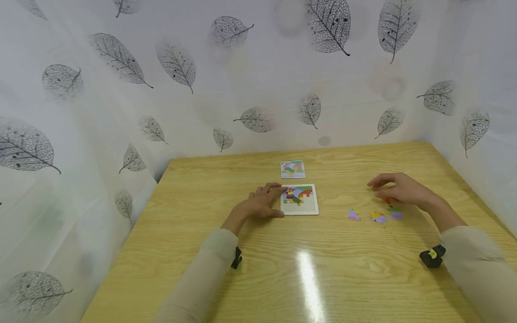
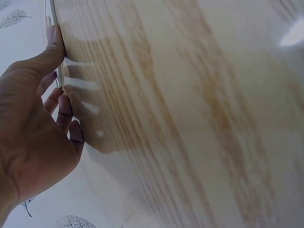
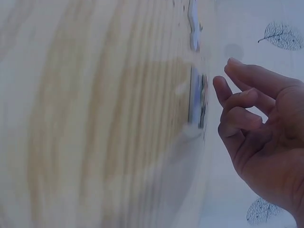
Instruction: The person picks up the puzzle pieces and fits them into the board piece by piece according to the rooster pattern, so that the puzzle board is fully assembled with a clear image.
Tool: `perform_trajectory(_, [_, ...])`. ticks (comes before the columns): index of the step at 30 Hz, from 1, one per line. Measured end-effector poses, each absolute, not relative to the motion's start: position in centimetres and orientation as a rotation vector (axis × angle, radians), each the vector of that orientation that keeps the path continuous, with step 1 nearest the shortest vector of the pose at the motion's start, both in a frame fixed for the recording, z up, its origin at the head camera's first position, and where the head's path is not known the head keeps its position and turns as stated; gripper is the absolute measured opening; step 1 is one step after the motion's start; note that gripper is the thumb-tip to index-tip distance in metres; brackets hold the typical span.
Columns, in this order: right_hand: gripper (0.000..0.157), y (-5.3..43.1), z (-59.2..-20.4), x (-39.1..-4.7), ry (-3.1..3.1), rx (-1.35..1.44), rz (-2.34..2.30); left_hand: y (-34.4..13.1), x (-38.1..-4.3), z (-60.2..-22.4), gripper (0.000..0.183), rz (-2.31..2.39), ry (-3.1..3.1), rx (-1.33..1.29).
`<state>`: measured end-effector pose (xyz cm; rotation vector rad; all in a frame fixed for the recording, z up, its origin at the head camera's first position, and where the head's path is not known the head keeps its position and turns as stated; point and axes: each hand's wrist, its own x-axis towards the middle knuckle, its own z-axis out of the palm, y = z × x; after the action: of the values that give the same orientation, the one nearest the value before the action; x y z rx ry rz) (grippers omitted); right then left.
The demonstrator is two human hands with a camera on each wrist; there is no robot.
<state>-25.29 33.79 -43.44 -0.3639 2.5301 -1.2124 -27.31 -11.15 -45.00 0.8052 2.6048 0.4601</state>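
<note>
While the left hand (image 1: 261, 204) rests, thumb and fingers spread, against the left edge of the rooster jigsaw tray (image 1: 304, 208), the right hand (image 1: 405, 189), loosely bent and seemingly empty, hovers over loose jigsaw pieces (image 1: 378, 217) on the surface (image 1: 266, 273), well to the tray's right. Those pieces look thin, light and stiff, probably smooth enough to slide, so a fingertip pinch on opposite cut edges, sparing the narrow tabs, should lift one best. The tray, flat and likely light too, could shift at a nudge, so its white border is the place to steady it.
</note>
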Motion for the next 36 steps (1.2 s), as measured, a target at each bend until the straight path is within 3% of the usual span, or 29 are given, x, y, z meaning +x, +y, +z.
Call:
perform_trajectory(14, [0.040, 37.6, -44.2, -24.6, 2.520, -0.381, -1.200, -11.1, -27.4, -44.9, 0.086, 0.442, 2.611, 0.797])
perform_trajectory(27, [0.026, 37.7, -44.8, -24.5, 2.530, -0.424, -1.233, -11.1, -27.1, -44.7, 0.086, 0.455, 2.602, 0.801])
perform_trajectory(36, [0.032, 37.3, -44.7, -24.7, 2.535, -0.329, -1.207, -11.1, -27.1, -44.8, 0.085, 0.445, 2.609, 0.805])
